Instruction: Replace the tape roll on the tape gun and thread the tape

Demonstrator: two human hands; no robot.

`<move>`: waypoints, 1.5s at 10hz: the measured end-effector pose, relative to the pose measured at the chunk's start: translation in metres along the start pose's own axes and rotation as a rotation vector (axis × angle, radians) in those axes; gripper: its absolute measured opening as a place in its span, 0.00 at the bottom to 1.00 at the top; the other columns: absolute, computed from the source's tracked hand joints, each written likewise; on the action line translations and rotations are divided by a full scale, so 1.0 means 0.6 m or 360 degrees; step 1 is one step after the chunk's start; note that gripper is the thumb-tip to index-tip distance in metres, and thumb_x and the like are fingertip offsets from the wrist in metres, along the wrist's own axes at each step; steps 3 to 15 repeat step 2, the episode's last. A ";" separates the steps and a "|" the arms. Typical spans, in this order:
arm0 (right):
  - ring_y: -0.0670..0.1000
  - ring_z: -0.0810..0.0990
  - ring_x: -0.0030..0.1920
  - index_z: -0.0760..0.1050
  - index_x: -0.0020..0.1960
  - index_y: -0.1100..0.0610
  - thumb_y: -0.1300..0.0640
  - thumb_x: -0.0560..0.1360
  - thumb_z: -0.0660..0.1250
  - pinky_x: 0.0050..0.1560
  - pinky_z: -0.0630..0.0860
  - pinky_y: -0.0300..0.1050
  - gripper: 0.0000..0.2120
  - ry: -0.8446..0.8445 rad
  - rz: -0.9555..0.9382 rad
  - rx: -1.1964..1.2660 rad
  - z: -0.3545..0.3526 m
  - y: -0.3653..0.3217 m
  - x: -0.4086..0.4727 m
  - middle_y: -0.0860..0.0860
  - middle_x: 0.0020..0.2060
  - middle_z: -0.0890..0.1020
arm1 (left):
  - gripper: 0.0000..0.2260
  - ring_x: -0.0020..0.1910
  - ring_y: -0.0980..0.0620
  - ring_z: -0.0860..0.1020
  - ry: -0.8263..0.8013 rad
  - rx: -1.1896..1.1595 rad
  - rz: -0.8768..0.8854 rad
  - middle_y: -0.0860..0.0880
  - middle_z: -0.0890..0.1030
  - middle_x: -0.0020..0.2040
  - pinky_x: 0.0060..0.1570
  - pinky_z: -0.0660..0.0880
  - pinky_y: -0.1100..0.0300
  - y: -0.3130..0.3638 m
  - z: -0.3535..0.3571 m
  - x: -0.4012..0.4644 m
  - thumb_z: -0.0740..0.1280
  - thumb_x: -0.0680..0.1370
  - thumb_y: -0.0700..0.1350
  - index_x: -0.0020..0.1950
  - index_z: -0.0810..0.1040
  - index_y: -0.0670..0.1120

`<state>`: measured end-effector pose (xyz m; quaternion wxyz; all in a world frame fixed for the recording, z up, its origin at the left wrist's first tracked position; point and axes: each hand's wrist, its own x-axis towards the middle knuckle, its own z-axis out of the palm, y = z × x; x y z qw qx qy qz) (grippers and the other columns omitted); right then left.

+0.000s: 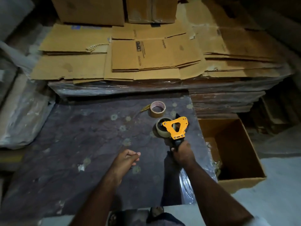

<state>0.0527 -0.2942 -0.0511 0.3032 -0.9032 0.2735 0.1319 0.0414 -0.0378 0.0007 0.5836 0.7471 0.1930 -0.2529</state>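
Note:
A yellow tape gun (pixel 176 128) stands over the dark work surface (pixel 91 136), its black handle gripped in my right hand (pixel 183 152). A pale roll of tape (pixel 160 130) sits on the gun's hub, on its left side. Just beyond it, a second brown tape roll (pixel 157 109) lies flat on the surface with a short loose tail trailing to its left. My left hand (pixel 126 160) hovers to the left of my right hand, fingers loosely curled, holding nothing.
Flattened cardboard sheets (pixel 154 57) are stacked across the back on plastic-wrapped bundles, with closed boxes (pixel 91 10) behind them. An open cardboard box (pixel 231 152) sits on the floor at the right. Plastic-covered bundles (pixel 21 115) lie at the left.

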 end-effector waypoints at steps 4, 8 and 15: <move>0.62 0.74 0.65 0.67 0.63 0.60 0.46 0.73 0.70 0.61 0.70 0.63 0.26 0.0132 0.0018 -0.0196 0.000 -0.010 -0.027 0.59 0.62 0.75 | 0.11 0.38 0.50 0.78 0.0058 0.0161 0.0110 0.50 0.82 0.36 0.43 0.74 0.55 -0.004 -0.011 0.006 0.76 0.72 0.52 0.44 0.81 0.45; 0.62 0.74 0.65 0.67 0.63 0.60 0.46 0.73 0.70 0.61 0.70 0.63 0.26 0.0132 0.0018 -0.0196 0.000 -0.010 -0.027 0.59 0.62 0.75 | 0.11 0.38 0.50 0.78 0.0058 0.0161 0.0110 0.50 0.82 0.36 0.43 0.74 0.55 -0.004 -0.011 0.006 0.76 0.72 0.52 0.44 0.81 0.45; 0.62 0.74 0.65 0.67 0.63 0.60 0.46 0.73 0.70 0.61 0.70 0.63 0.26 0.0132 0.0018 -0.0196 0.000 -0.010 -0.027 0.59 0.62 0.75 | 0.11 0.38 0.50 0.78 0.0058 0.0161 0.0110 0.50 0.82 0.36 0.43 0.74 0.55 -0.004 -0.011 0.006 0.76 0.72 0.52 0.44 0.81 0.45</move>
